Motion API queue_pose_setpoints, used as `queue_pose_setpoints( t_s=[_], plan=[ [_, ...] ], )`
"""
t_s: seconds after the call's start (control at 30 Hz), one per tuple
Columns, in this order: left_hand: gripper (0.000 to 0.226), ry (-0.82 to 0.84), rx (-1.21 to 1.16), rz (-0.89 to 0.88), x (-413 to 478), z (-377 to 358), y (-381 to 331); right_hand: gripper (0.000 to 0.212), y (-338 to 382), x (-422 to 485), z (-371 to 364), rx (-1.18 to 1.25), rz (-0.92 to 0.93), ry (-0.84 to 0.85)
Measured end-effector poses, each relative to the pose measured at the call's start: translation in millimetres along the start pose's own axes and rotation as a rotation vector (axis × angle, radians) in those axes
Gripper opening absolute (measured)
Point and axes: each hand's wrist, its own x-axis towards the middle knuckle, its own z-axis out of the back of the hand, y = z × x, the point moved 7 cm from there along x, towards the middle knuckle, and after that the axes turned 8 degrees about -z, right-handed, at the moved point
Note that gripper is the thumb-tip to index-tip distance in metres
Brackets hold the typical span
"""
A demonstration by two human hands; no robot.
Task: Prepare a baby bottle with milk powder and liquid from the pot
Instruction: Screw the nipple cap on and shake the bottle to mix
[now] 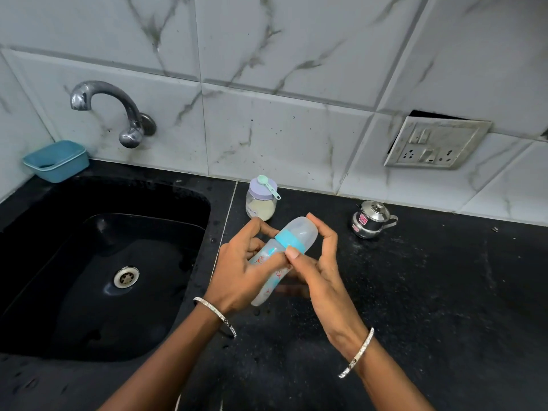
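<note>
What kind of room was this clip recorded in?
Most likely a home kitchen: a black sink set into a dark stone counter, a wall tap on marble-look tiles, and a small steel pot.

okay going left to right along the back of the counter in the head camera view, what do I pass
Blue plastic tub → curved chrome wall tap → clear powder jar with lilac lid, a mint measuring scoop lying on its lid → small lidded steel pot → tilted white wall socket plate.
</note>
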Motion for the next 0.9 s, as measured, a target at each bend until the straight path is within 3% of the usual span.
queue_pose_setpoints(
  t_s=[0.1, 0.4, 0.6, 0.8, 0.83, 0.9],
  plan=[
    [0.023, -0.05, -0.043, 0.058, 1, 0, 11, 0.075, -10, -1, -5, 0.113, -0.119, 0.071],
    [0.052, -0.147, -0.175, 0.139, -3, -13, 24, 0.123, -29, 9, -1, 0.096, -0.09, -0.072],
    [0.059, -0.127, -0.123, 0.172, 10, -5, 41, 0.106, -12, 26, 26, -0.186, -0.105, 0.041],
    [0.051, -0.234, 0.15, 0.187, 4, 18, 87, 0.09, -1, 27, 71, 0.327, 0.056, -0.347],
    [0.049, -0.211, 0.245, 0.185, 2, 18, 95, 0.092, -4, 25, 68, 0.259, 0.023, -0.305],
    [0.044, -0.132, 0.435, 0.153, 1, 11, 110, 0.098, -10, 24, 52, 0.014, -0.118, -0.057]
  ],
)
